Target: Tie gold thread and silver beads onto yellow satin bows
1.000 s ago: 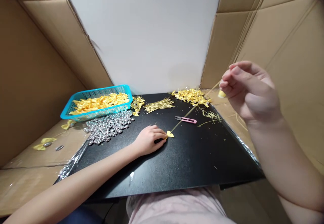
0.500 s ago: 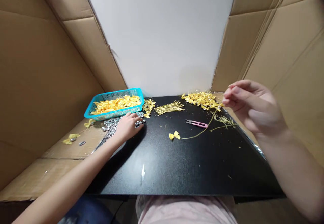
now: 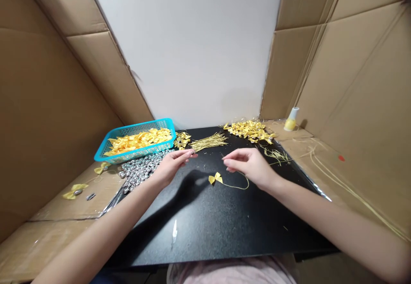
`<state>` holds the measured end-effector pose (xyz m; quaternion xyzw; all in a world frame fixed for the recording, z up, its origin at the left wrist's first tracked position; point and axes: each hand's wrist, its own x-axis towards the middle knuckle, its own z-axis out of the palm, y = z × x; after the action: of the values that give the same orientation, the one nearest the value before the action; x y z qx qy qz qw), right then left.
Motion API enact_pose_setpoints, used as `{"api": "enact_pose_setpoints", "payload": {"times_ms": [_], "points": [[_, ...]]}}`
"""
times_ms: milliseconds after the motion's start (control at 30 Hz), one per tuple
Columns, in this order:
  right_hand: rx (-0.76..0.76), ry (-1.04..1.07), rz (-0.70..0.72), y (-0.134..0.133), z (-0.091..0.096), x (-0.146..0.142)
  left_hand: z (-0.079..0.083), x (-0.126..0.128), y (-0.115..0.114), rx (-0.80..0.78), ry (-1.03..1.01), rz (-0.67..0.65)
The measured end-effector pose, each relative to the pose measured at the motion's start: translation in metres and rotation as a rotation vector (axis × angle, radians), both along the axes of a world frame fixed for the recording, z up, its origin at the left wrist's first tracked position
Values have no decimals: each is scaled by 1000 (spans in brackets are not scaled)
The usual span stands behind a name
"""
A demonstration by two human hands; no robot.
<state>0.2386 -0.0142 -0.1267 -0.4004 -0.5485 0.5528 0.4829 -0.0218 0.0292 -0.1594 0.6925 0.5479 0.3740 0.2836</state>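
Observation:
My left hand [image 3: 173, 163] is pinched on a small silver bead [image 3: 192, 152] at its fingertips, above the black table. Facing it across a short gap, my right hand [image 3: 252, 164] is closed in a pinch on a thin, dark sliver that looks like a needle [image 3: 222, 156]. Below and between the hands, a yellow ribbon bow [image 3: 215, 178] lies on the table. From the bow a yellowish thread [image 3: 236, 187] curves round and up behind my right hand.
A turquoise basket [image 3: 102, 148] of yellow bows stands at left, beside silver beads [image 3: 144, 168]. Gold twist ties [image 3: 210, 141] and beaded bows [image 3: 250, 131] lie behind. Thread scraps [image 3: 278, 155] and a thread cone [image 3: 291, 120] are at right. Cardboard walls flank the table.
My left hand has come up from the beads with one in its fingers. My right hand has moved down and left, and the thread has gone slack. The pink snips are now hidden.

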Motion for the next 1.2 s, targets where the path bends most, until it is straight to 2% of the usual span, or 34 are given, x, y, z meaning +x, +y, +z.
{"api": "enact_pose_setpoints", "payload": {"times_ms": [33, 100, 133, 233, 400, 1200], "points": [[-19, 19, 19, -1, -1, -8, 4, 10, -4, -34, -104, -19], [-38, 58, 37, -2, 1, -21, 11, 28, -12, -181, -486, -53], [-40, 75, 41, -2, 2, -25, 14, 35, -16, -237, -610, -70], [-42, 105, 49, -1, 7, -29, 21, 48, -25, -334, -769, -102], [-72, 135, 52, 0, 7, -28, 24, 54, -30, -367, -806, -102], [-94, 164, 60, 3, 2, -29, 18, 59, -30, -291, -790, -102]]}}
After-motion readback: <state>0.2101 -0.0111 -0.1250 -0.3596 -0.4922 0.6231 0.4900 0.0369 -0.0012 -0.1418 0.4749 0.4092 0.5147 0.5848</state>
